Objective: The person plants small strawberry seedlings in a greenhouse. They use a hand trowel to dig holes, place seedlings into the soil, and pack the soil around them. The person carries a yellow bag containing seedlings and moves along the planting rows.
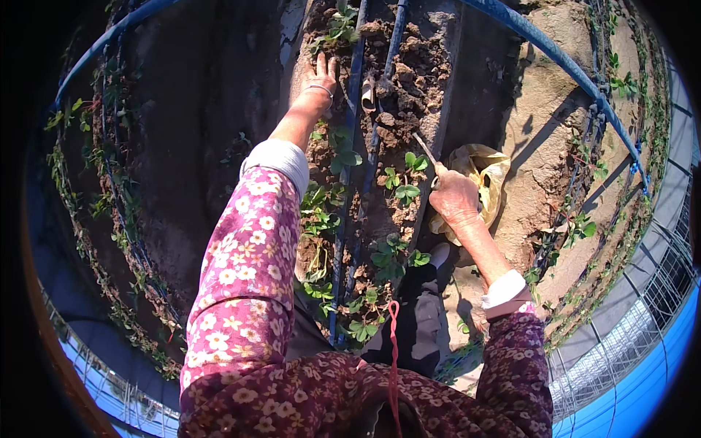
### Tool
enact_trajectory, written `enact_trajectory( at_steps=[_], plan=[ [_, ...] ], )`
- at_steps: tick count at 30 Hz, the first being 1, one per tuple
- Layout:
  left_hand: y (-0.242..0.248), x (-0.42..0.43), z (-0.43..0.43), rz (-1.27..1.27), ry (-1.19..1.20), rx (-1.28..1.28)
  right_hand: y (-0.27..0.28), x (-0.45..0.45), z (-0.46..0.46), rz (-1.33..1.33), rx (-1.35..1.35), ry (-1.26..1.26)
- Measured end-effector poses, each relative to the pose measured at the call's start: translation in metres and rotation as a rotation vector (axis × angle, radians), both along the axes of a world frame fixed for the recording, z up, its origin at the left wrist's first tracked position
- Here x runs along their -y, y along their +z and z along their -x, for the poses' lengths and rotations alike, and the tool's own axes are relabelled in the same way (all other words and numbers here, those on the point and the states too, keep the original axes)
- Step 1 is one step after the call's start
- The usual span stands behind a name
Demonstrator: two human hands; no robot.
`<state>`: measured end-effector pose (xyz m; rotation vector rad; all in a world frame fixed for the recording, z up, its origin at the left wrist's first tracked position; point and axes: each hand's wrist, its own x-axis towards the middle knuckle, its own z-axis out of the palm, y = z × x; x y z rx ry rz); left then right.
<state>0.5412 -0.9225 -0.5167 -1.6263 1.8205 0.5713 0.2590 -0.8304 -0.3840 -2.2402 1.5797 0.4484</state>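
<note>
My left hand (320,79) reaches forward over the left side of the raised soil bed, fingers apart, close to a leafy strawberry plant (340,27). Whether its fingertips touch soil or leaves I cannot tell. My right hand (455,194) is closed around a thin hand tool (426,147), whose end points at the loose clods (397,128) on the bed's right half. Just past that hand, a crumpled yellowish plastic bag (487,164) lies beside the bed. Small green plants (406,191) grow nearer to me in the same bed.
Blue drip-irrigation pipes (340,241) run along the bed, with a short tube piece (368,94) near them. A blue hoop pipe (553,46) arches overhead. Sunken furrows lie on both sides, with further plant rows (575,224) beyond. My dark-trousered legs straddle the bed.
</note>
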Motion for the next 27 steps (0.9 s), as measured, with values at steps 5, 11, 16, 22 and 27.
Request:
enact_trajectory(
  at_steps=[5, 11, 16, 22, 27],
  plan=[
    [-0.067, -0.017, -0.035, 0.148, 0.192, -0.039, 0.045, 0.005, -0.008, -0.003, 0.081, 0.076],
    [-0.017, 0.001, -0.004, 0.118, 0.086, -0.093, -0.014, 0.043, -0.022, 0.077, 0.063, -0.167],
    [-0.034, -0.009, -0.018, 0.104, 0.030, 0.000, 0.006, 0.026, -0.051, -0.094, -0.090, 0.147],
    [-0.048, -0.015, -0.023, 0.147, 0.135, 0.006, 0.070, 0.007, -0.016, -0.015, -0.036, 0.147],
    [-0.021, -0.001, -0.006, 0.023, 0.156, -0.095, 0.072, 0.035, -0.007, -0.116, -0.095, -0.152]
  ],
)
